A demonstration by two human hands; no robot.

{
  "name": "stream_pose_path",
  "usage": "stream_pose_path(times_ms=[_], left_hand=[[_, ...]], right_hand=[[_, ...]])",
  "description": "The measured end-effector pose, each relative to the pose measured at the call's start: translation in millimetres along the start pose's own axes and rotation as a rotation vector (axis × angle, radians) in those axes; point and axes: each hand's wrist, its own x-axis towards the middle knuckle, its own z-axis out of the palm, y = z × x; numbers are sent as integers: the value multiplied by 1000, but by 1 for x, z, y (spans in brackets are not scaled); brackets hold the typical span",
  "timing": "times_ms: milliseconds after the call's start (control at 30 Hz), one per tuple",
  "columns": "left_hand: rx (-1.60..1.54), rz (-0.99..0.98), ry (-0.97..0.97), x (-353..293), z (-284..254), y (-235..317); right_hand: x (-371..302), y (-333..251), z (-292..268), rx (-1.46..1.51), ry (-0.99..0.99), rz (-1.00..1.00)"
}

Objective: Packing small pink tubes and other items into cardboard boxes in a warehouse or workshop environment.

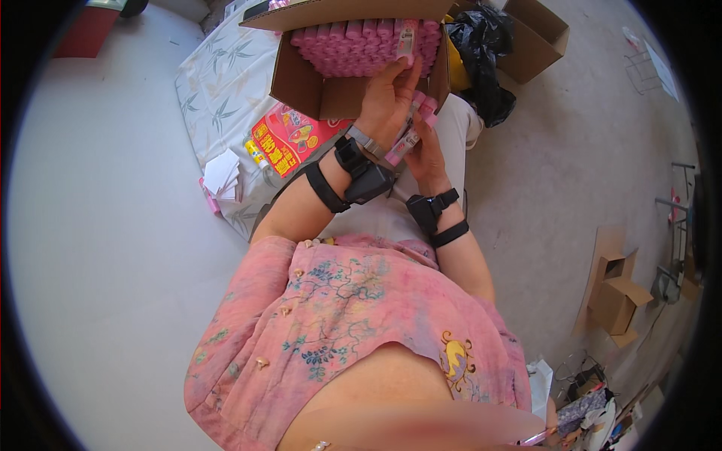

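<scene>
My left hand [385, 101], with a watch at the wrist, reaches up to the open cardboard box [297, 79]. Its fingertips grip the lower end of a slim pink tube [407, 39] with a pale printed label. Behind that tube, many pink tubes [338, 52] lie packed in rows inside the box. Close by on the right, my right hand [427, 156] is closed around a few more labelled pink tubes [404, 143], held just below the box's near edge. Their exact number is partly hidden by the fingers.
Left of the box, a leaf-patterned cloth [218, 83] carries a red and yellow printed packet [289, 143], a yellow stick [256, 154] and white papers [222, 177]. A black plastic bag [485, 60] and another open carton [530, 37] stand right. A small carton [618, 304] lies farther right.
</scene>
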Motion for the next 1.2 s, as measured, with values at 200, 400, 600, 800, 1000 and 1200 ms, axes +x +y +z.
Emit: stream_pose_path(times_ms=[200,400,600,800,1000,1200], left_hand=[[-192,-103,-63,4,-1,-4],[542,168,-12,5,18,-6],[1063,570,-71,9,15,2],[1285,696,-95,25,1,-3],[1220,735,-212,66,14,13],[1055,224,-331,58,18,29]], right_hand=[[-1,-5,18,63,39,2],[1,-6,3,-21,-7,1],[-6,-7,8,-35,15,0],[-2,-4,2,-26,4,-23],[14,-4,7,-45,-77,-29],[1,-12,5,-70,-49,-14]])
